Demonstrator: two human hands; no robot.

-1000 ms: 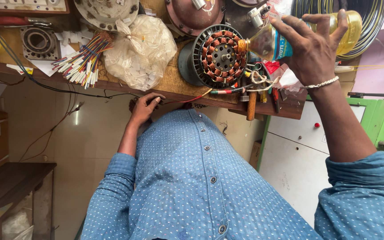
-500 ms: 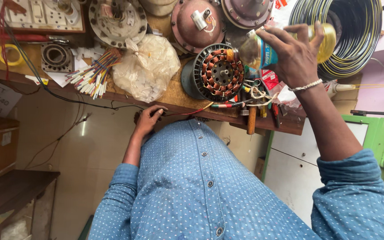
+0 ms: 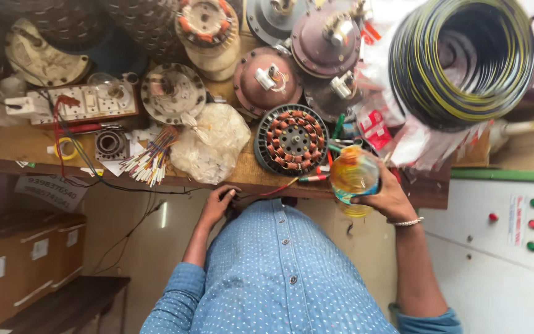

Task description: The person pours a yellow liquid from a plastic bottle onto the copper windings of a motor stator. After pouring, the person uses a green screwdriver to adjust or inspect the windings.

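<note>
My right hand (image 3: 389, 199), a bracelet on its wrist, grips a clear plastic bottle (image 3: 355, 176) of yellowish liquid with a blue label. It holds the bottle at the front edge of the wooden workbench (image 3: 248, 176), just right of a round motor stator with copper windings (image 3: 290, 139). Resting on the bench edge near a red wire, my left hand (image 3: 217, 204) has its fingers curled and nothing in it. My blue dotted shirt (image 3: 279, 278) fills the bottom of the view.
On the bench lie maroon fan motor covers (image 3: 267, 80), a plastic bag of white bits (image 3: 211, 148), a bundle of coloured wires (image 3: 149, 162), a switch board (image 3: 84, 102) and a black-yellow wire coil (image 3: 461, 59). Cardboard boxes (image 3: 26, 253) stand left, a white cabinet with buttons (image 3: 514, 247) right.
My right hand has brought the bottle down from beside the wire coil to the bench's front edge. My left hand stays on the edge. The view has tilted further over the bench.
</note>
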